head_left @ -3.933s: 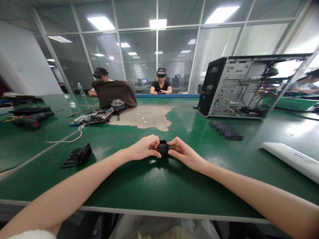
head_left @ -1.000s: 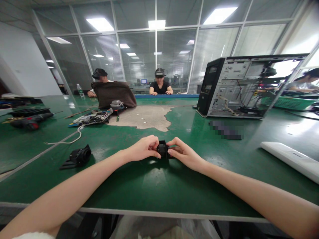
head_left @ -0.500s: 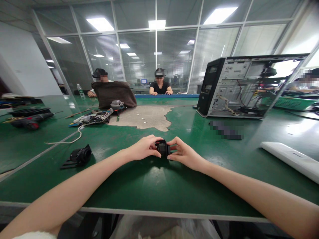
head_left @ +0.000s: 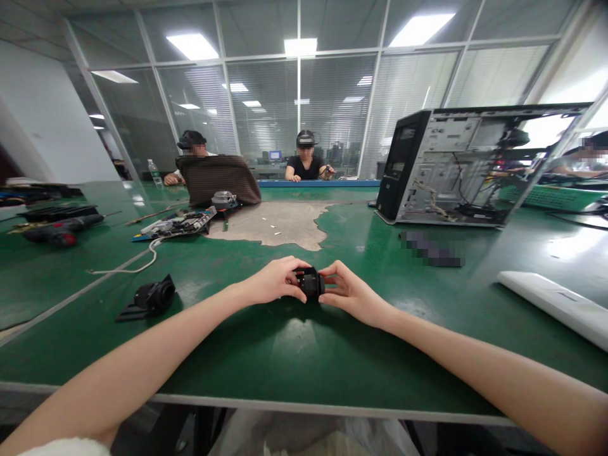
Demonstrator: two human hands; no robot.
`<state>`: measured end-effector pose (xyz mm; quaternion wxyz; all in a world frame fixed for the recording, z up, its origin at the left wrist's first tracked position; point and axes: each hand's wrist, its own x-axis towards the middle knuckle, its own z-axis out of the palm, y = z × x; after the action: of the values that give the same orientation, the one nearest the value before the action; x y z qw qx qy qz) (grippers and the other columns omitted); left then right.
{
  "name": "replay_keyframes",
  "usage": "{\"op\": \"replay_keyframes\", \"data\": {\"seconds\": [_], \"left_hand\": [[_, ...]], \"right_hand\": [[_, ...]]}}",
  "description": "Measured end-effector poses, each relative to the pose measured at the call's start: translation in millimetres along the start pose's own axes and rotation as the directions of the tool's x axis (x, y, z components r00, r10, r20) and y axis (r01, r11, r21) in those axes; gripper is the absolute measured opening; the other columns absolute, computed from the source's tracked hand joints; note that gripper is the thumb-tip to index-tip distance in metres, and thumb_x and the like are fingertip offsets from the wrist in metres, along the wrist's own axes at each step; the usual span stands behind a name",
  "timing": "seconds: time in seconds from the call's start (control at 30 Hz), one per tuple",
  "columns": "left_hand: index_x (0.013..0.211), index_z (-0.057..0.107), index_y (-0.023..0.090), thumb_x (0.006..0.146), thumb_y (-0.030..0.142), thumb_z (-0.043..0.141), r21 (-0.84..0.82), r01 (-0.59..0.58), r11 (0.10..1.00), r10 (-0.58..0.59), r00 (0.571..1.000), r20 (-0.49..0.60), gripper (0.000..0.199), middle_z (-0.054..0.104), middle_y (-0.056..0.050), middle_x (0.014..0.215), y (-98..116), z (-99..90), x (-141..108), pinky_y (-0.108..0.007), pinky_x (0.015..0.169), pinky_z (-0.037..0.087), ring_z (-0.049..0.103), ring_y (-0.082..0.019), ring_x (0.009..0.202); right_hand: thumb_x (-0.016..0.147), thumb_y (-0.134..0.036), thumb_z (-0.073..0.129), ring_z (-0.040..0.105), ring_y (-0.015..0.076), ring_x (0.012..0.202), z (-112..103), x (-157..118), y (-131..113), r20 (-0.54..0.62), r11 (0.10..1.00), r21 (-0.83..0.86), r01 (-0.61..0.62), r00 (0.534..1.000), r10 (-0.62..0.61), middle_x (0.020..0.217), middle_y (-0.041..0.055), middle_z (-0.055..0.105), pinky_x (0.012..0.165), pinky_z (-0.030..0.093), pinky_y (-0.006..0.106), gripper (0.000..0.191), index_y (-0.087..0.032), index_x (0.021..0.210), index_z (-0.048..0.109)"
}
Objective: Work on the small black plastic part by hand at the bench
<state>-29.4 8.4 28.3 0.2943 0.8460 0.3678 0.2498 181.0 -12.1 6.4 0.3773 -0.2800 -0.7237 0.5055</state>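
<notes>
Head view, nearest first: at the middle of the green bench (head_left: 294, 361), the left hand (head_left: 278, 280) and right hand (head_left: 349, 292) hold a small black part (head_left: 310, 284) between them, fingers curled narrowly on opposite sides. At nine o'clock from it, near the left forearm, lies a similar black piece (head_left: 151, 297); at three o'clock, a white slab (head_left: 560, 304). Farther out are a circuit board (head_left: 178, 223) with a white cable at ten o'clock, a drill-like tool (head_left: 64, 229) beyond nine, and an open computer case (head_left: 456, 168) at one to two. Toward twelve, a person (head_left: 304, 158) sits across.
</notes>
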Motion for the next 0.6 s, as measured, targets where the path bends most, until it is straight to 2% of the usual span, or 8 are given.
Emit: {"op": "replay_keyframes", "data": {"seconds": [0.1,0.3,0.43,0.6], "left_hand": [[0.108,0.05,0.018,0.057,0.029,0.077,-0.027,0.004,1.0,-0.004,1.0,0.001,0.059,0.059,-0.004,0.094,0.6,-0.1,-0.2,-0.027,0.065,0.049,0.062,-0.017,0.074],[0.108,0.052,0.018,0.056,0.03,0.077,-0.009,0.003,1.0,-0.003,1.0,-0.002,0.059,0.06,-0.004,0.092,1.2,-0.3,0.2,-0.028,0.064,0.049,0.062,-0.017,0.073],[0.109,0.051,0.018,0.056,0.03,0.077,-0.022,-0.001,1.0,0.001,1.0,-0.002,0.06,0.06,-0.004,0.092,-0.6,-0.1,0.2,-0.028,0.066,0.049,0.062,-0.017,0.075],[0.109,0.051,0.018,0.057,0.033,0.076,0.009,-0.003,1.0,0.003,1.0,0.0,0.06,0.06,-0.004,0.093,-1.1,-0.7,-0.3,-0.027,0.065,0.049,0.063,-0.017,0.074]], "right_hand": [[0.069,-0.026,0.069,0.057,0.0175,0.098,0.0,-0.9,-0.4,0.024,0.999,0.035,0.006,1.0,-0.007,0.104,0.0034,0.053,0.085,0.047,0.038,0.036,-0.022,0.087,0.039],[0.074,-0.028,0.063,0.059,0.0181,0.093,-0.2,-0.6,-0.2,-0.034,0.998,-0.047,0.039,0.999,-0.04,0.098,0.0029,0.054,0.084,0.048,0.039,0.025,-0.021,0.086,0.043],[0.072,-0.02,0.065,0.056,0.0191,0.101,-0.7,-2.5,-2.1,-0.048,0.991,-0.126,0.048,0.997,-0.054,0.105,0.0045,0.051,0.088,0.047,0.039,0.031,-0.021,0.095,0.044],[0.07,-0.018,0.066,0.057,0.0192,0.098,-6.1,-2.3,-3.8,-0.037,0.989,-0.148,0.013,0.999,-0.018,0.103,0.0051,0.054,0.088,0.047,0.04,0.033,-0.019,0.096,0.046]]}}
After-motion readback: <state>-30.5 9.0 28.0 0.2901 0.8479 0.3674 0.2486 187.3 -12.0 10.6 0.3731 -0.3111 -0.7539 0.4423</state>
